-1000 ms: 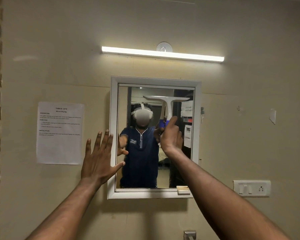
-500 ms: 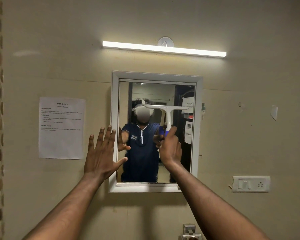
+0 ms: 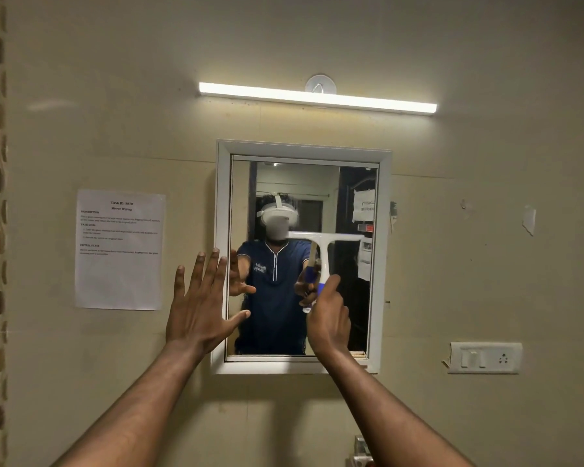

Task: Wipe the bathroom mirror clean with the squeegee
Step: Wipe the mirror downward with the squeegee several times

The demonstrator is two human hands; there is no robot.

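On mirror (image 3: pixel 304 197), squeegee (image 3: pixel 324 251) handle-down, blade level

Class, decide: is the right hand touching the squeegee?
Touching. The head view shows the right hand wrapped around the squeegee handle.

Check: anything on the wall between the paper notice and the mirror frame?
Only the open left hand, over the stretch beside the mirror frame; wall right of the paper notice is otherwise bare, head view.

Glossy glass mirror (image 3: pixel 284 197); smooth white plastic squeegee (image 3: pixel 324 244); matt paper sheet (image 3: pixel 120 264).
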